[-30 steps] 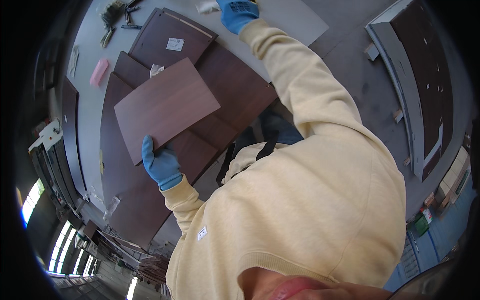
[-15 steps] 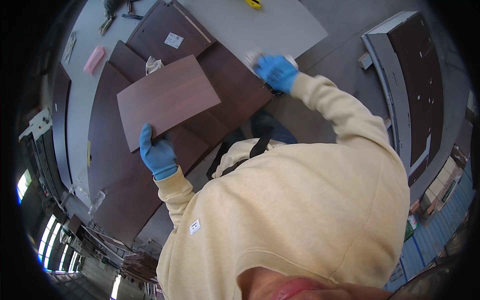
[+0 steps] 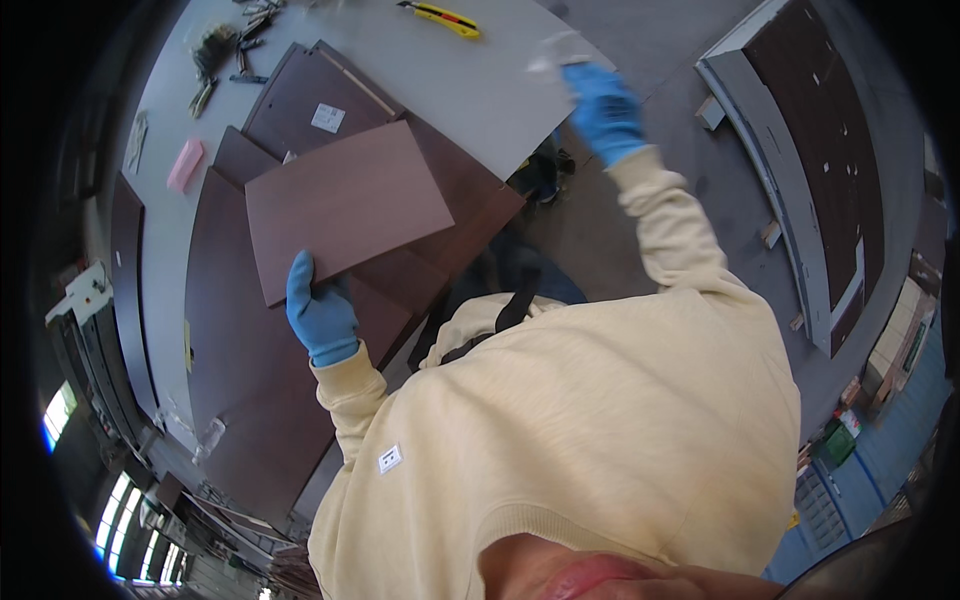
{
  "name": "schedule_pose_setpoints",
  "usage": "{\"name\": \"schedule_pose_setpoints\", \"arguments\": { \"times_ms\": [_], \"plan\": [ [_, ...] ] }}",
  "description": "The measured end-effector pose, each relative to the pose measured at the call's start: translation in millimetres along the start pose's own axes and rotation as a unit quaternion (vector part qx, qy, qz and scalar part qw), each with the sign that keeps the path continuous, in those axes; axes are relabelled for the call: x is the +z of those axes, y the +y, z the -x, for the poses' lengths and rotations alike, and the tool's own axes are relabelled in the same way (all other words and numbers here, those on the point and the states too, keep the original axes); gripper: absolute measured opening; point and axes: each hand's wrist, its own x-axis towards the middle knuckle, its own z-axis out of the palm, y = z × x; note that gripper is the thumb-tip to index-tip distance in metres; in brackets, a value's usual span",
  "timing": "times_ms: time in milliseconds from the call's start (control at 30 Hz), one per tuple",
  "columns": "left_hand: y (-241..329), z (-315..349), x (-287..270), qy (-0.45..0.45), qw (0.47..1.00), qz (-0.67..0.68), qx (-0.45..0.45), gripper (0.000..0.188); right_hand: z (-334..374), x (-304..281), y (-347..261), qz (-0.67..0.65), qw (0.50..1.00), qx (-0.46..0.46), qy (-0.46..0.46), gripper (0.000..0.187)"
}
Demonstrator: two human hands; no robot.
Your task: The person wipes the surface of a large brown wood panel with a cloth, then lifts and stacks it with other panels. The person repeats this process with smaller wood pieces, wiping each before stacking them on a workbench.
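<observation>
Now right fingers (image 3: 586,84) nearer table (image 3: 505,75) corner, hold on whitish scrap (image 3: 558,50) unclear; left fingers (image 3: 300,277) still pinching panel (image 3: 350,198).

White rectangular label (image 3: 327,118) is sitting on far-left dark-brown flat board (image 3: 303,88); its print is appearing too small to read.
</observation>
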Motion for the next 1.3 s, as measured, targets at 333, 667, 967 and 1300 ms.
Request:
{"name": "schedule_pose_setpoints", "arguments": {
  "times_ms": [333, 667, 967, 1300],
  "plan": [
    [2.8, -4.6, -19.1, -0.058, 0.997, -0.029, -0.035, 0.036, -32.0, 78.4, 246.1, 0.142, 0.899, 0.385, -0.151, 0.033],
    [14.9, 10.7, -21.3, -0.070, 0.997, 0.016, -0.027, 0.028, -29.3, 68.3, 56.3, 0.019, 0.984, 0.151, 0.096, 0.030],
    [20.1, 11.6, -16.8, -0.134, 0.982, 0.059, -0.119, 0.026, 25.1, 1.3, -94.9, 0.092, 0.995, 0.007, -0.027, 0.077],
    [-33.3, 72.8, 87.9, -0.410, 0.870, -0.019, -0.273, 0.049, 194.7, -139.0, -100.3, -0.109, 0.967, -0.177, 0.146, 0.049]
  ]
}}
